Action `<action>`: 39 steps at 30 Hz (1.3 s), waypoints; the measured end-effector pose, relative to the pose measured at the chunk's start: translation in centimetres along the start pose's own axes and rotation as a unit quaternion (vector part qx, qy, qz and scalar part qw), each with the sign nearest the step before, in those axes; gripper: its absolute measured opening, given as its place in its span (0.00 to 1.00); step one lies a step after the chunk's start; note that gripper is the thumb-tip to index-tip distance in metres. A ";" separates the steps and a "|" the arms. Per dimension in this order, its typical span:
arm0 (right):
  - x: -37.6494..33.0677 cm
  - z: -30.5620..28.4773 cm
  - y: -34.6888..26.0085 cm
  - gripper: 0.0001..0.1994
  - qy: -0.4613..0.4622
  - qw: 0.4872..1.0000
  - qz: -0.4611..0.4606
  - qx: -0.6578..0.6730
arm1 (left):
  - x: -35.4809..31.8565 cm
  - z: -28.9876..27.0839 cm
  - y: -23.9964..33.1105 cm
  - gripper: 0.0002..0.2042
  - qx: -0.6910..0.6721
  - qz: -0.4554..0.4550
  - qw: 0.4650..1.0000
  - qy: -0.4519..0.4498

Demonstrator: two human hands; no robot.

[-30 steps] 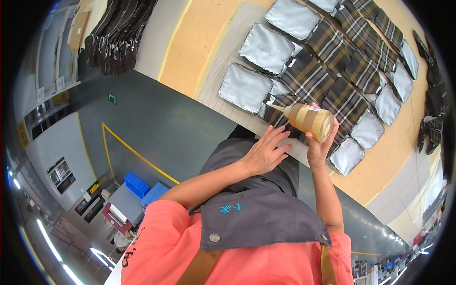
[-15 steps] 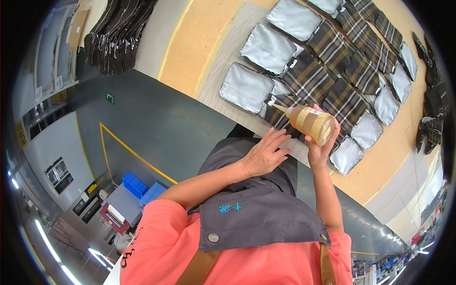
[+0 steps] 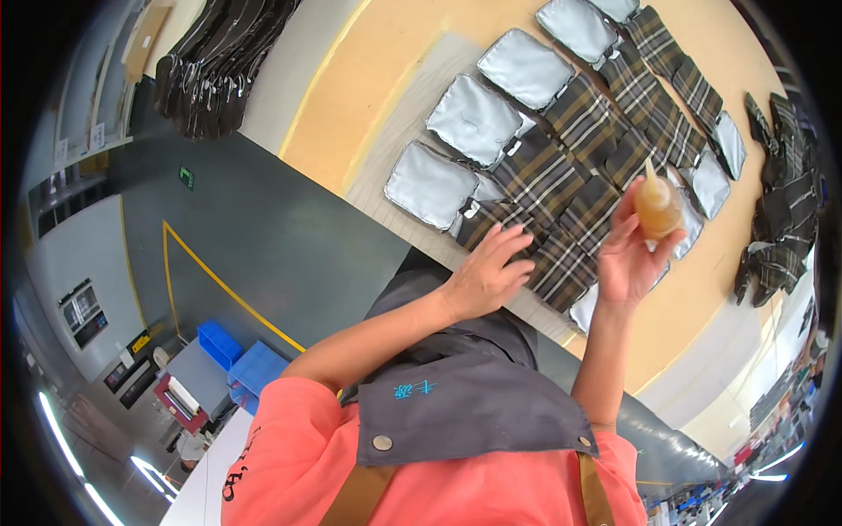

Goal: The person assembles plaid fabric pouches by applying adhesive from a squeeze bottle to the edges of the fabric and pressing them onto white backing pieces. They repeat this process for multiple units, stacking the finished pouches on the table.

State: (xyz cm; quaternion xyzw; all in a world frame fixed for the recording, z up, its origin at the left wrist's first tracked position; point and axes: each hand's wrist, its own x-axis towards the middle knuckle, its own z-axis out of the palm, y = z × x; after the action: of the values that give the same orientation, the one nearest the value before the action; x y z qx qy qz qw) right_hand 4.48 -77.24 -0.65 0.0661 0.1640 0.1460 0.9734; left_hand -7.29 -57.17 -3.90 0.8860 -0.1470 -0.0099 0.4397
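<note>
My right hand [image 3: 626, 263] grips a squeeze bottle [image 3: 660, 213] of amber liquid, its pale pointed nozzle tipped up and away from me. The bottle is held above the right part of several dark plaid fabric pieces [image 3: 539, 180] laid in overlapping rows. Silver lining panels [image 3: 430, 184] show at the ends of these pieces, with small white tabs beside some of them. My left hand [image 3: 489, 273] hovers at the near edge of the plaid, fingers spread, holding nothing; whether its fingertips touch the cloth I cannot tell.
The work table [image 3: 338, 114] carries the fabric rows. More plaid fabric [image 3: 785, 210] is heaped at the far right, and a stack of dark pieces [image 3: 219, 70] hangs over the table's edge at upper left. Blue bins [image 3: 254, 373] stand at lower left beyond the floor.
My right hand has moved right and lifted the bottle off the left plaid piece, turning its nozzle from pointing left to pointing up. My left hand stays spread at the table's near edge.
</note>
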 end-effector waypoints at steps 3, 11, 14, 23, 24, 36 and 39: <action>1.5 1.7 -1.4 0.34 0.033 0.950 -0.163 -0.266 | 4.2 0.9 -0.7 0.14 0.045 -0.021 0.998 0.050; 3.7 -2.1 -0.5 0.33 0.002 0.751 -0.180 -0.636 | 8.7 4.8 -2.7 0.23 0.106 -0.108 0.987 0.051; 4.4 -3.2 0.2 0.38 -0.006 0.732 -0.171 -0.659 | 8.3 5.2 -2.6 0.24 0.097 -0.117 0.988 0.012; 4.8 -4.7 0.3 0.40 -0.054 0.664 -0.160 -0.729 | 7.4 5.2 -2.6 0.22 0.084 -0.116 0.990 -0.013; 4.6 -4.7 0.4 0.40 -0.052 0.663 -0.157 -0.730 | 7.4 5.2 -2.6 0.22 0.083 -0.116 0.990 -0.013; 4.5 -4.9 0.9 0.42 -0.048 0.676 -0.178 -0.713 | 7.2 5.2 -2.5 0.22 0.079 -0.108 0.991 0.010; 4.2 -5.3 0.9 0.42 -0.056 0.680 -0.164 -0.712 | 7.2 5.2 -2.5 0.21 0.076 -0.116 0.990 0.000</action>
State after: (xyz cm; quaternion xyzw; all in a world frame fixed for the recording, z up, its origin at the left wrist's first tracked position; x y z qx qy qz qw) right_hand 6.24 -74.66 -6.73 -0.6668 -0.0364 0.0527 0.7425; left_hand -0.50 -61.70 -8.25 0.9279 -0.0436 -0.0498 0.3669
